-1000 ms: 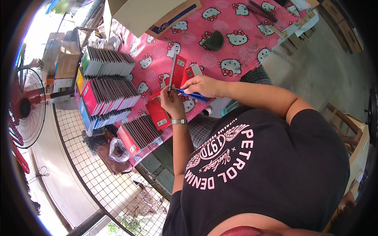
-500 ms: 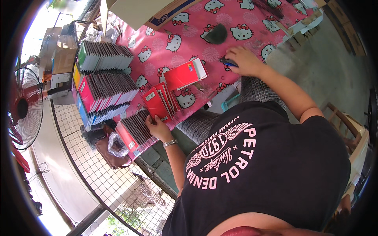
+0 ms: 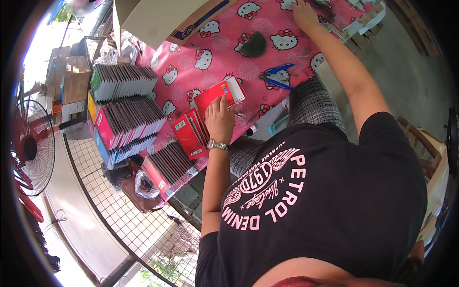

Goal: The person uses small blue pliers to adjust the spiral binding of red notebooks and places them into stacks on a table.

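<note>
My left hand [image 3: 220, 119], with a metal watch at the wrist, rests its outstretched fingers at the near edge of a red-covered notebook [image 3: 215, 97] with white pages showing at one end. Just left of that hand lie overlapping red notebooks [image 3: 186, 131]. Farther off, my right hand [image 3: 304, 16] reaches to the far part of the table, fingers stretched out near a bundle of dark spiral coils [image 3: 325, 5]; no held thing shows in it. Between the two hands, blue-handled pliers [image 3: 279, 76] lie spread on the pink tablecloth [image 3: 220, 60].
Stacks of spiral notebooks [image 3: 126, 115] stand along the left, with a shorter red-covered row [image 3: 167, 165] nearer me. A large cardboard box [image 3: 167, 19] stands at the back. A dark half-round piece [image 3: 253, 45] lies mid-table. A fan [image 3: 31, 148] is at far left.
My right hand has let go of the pliers, leaving them on the cloth, and moved to the far edge. My left hand has shifted right from the notebook row to the red notebook.
</note>
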### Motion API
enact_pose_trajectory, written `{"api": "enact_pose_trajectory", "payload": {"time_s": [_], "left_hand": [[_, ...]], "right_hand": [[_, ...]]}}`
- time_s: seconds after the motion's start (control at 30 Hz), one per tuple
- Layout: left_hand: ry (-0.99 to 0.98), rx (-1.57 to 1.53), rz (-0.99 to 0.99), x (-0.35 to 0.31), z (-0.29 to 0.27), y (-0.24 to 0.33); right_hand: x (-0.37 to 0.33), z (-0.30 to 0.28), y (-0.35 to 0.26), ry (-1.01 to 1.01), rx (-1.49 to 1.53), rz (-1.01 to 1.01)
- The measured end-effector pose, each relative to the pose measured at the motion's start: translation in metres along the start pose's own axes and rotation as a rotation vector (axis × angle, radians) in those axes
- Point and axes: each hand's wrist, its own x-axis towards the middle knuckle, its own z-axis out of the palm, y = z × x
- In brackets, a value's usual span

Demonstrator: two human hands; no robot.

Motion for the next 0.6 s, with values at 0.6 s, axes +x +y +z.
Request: {"api": "enact_pose_trajectory", "payload": {"time_s": [0.6], "left_hand": [[-0.109,-0.125,0.085,0.051,-0.033,-0.025]], "right_hand": [[0.002,-0.037,0.017,0.147,0.13,0.268]]}}
